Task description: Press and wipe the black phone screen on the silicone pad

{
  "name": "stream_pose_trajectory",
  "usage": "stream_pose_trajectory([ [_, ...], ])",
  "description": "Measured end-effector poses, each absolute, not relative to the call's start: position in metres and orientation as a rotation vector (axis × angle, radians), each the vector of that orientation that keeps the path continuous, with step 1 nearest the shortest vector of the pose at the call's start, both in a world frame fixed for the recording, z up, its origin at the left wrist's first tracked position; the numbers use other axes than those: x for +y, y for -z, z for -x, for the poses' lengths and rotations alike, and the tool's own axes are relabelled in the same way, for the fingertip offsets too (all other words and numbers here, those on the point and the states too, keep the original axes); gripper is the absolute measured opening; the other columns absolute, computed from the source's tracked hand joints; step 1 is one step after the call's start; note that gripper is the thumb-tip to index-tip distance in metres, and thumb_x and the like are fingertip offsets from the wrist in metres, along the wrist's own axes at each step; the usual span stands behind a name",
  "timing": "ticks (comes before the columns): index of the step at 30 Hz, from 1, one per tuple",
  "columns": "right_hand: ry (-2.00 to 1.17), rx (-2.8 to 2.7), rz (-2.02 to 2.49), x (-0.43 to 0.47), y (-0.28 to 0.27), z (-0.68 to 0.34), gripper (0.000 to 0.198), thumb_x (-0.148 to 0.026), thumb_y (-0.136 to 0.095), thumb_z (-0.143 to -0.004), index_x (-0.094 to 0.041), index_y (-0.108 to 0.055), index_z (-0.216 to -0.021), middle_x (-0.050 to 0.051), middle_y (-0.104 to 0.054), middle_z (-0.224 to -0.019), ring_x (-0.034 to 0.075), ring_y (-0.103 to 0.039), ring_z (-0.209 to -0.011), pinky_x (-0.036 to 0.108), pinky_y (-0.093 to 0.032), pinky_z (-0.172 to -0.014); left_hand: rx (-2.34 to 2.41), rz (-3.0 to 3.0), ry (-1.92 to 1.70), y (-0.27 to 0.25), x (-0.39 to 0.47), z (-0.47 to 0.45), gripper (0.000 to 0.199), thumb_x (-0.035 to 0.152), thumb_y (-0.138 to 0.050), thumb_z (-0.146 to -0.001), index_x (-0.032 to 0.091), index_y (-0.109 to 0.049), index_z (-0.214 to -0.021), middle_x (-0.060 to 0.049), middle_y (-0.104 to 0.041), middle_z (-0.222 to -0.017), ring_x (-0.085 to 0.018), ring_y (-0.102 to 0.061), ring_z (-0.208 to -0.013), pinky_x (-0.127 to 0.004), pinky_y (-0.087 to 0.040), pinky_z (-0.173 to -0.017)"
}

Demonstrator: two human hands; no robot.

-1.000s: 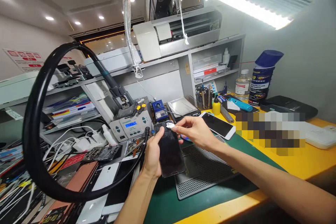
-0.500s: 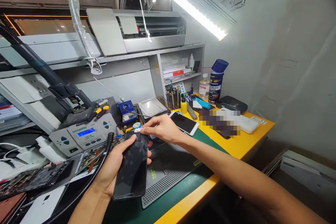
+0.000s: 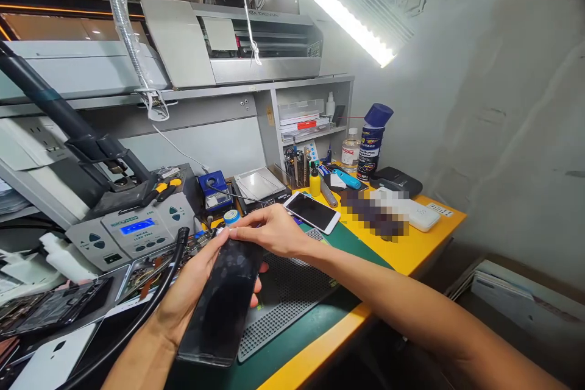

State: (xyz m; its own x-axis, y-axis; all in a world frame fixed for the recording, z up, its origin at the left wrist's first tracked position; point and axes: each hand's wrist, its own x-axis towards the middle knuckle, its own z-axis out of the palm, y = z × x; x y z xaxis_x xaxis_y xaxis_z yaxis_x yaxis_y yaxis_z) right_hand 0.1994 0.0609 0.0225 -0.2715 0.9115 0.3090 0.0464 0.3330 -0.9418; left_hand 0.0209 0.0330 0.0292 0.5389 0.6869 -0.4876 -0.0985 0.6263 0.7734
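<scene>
My left hand is wrapped round a black smartphone, thumb along its upper left edge and fingertips showing at its right side. The phone's dark, smudged screen faces me, tilted. At its top edge my right hand is closed in a pinch, its fingertips meeting the left thumb. Only a sliver of a small white tissue-like piece shows between those fingers. Beneath the phone lies a grey perforated mat on a green work mat.
A white phone lies behind my right hand. A soldering station with a black hose stands left, near opened phones. A yellow bottle, a clear bottle and a spray can stand at the back right.
The phone has tilted and moved slightly down and left. My right fingertips have shifted left along its top edge to the left thumb, and less of the white piece shows.
</scene>
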Motion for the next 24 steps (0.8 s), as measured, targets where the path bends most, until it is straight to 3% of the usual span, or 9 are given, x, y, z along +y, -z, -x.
stream_pose_trajectory([
  [7,-0.998,-1.658,0.937,0.06,-0.02,-0.198,0.037,-0.044,-0.075,-0.082,-0.014,-0.083,-0.101,0.009,-0.081,-0.094,0.021,-0.073,-0.084,0.024,-0.051,-0.067,0.874,-0.86,-0.5,-0.03,0.034,-0.02,0.058,0.054,-0.039,-0.099,0.008,-0.074,-0.099,-0.02,-0.075,-0.077,-0.03,-0.073,-0.062,-0.039,-0.062,-0.06],
  [12,-1.029,-1.671,0.914,0.063,-0.025,-0.204,0.028,-0.039,-0.077,-0.081,-0.015,-0.084,-0.094,0.006,-0.081,-0.091,0.02,-0.073,-0.085,0.023,-0.052,-0.07,0.89,-0.798,-0.591,-0.034,0.035,-0.013,0.056,0.054,-0.046,-0.096,0.006,-0.071,-0.11,-0.022,-0.075,-0.08,-0.035,-0.073,-0.062,-0.047,-0.061,-0.062],
  [19,-1.035,-1.664,0.96,0.066,-0.029,-0.208,0.025,-0.037,-0.077,-0.08,-0.015,-0.083,-0.091,0.006,-0.08,-0.088,0.019,-0.071,-0.082,0.024,-0.051,-0.07,0.89,-0.766,-0.831,-0.036,0.039,-0.008,0.039,0.032,-0.046,-0.095,0.009,-0.066,-0.12,-0.021,-0.077,-0.095,-0.035,-0.075,-0.07,-0.055,-0.062,-0.067],
  [24,-0.953,-1.676,0.977,0.068,-0.025,-0.209,0.027,-0.038,-0.076,-0.081,-0.014,-0.083,-0.092,0.007,-0.08,-0.086,0.018,-0.07,-0.078,0.024,-0.05,-0.066,0.909,-0.789,-0.914,-0.041,0.038,-0.012,0.039,0.028,-0.041,-0.096,0.005,-0.066,-0.118,-0.024,-0.077,-0.094,-0.036,-0.076,-0.071,-0.058,-0.062,-0.069],
])
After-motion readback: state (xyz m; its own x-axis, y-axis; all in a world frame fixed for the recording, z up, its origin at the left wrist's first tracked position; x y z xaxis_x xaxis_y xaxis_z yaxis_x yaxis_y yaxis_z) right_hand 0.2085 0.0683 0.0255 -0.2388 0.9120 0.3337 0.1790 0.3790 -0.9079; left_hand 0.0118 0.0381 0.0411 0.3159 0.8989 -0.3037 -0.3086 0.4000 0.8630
